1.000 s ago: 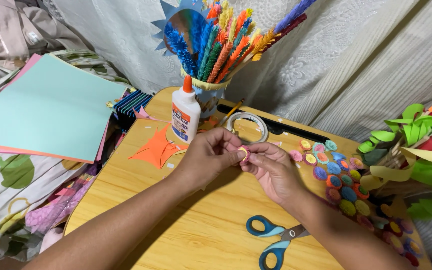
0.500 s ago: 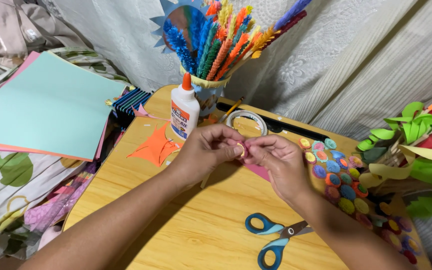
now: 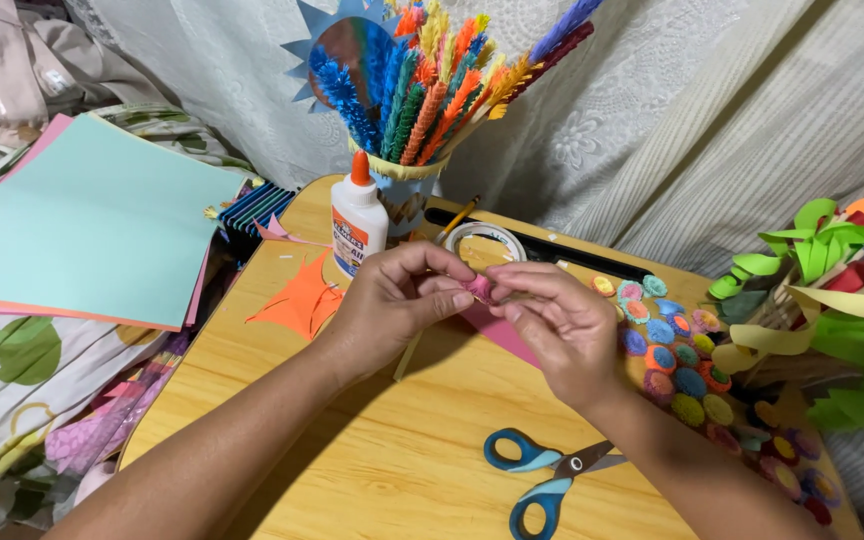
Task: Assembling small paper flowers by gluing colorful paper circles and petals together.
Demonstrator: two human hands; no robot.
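My left hand (image 3: 392, 305) and my right hand (image 3: 552, 320) meet above the middle of a small wooden table (image 3: 382, 450). Between their fingertips they pinch a small pink paper roll (image 3: 479, 288). A pink paper strip (image 3: 497, 333) trails from it down to the tabletop under my right hand. Both forearms come in from the bottom edge.
A white glue bottle (image 3: 357, 215) stands by a cup of coloured paper sticks (image 3: 422, 100), with a tape roll (image 3: 484, 242) beside it. Blue scissors (image 3: 547, 475) lie near the front. Several rolled paper discs (image 3: 672, 360) sit at right, paper leaves (image 3: 822, 270) beyond, paper sheets (image 3: 82, 225) at left.
Both hands have stayed together on the pink roll, shifting only slightly as the fingers work it. Nothing else on the table has moved.
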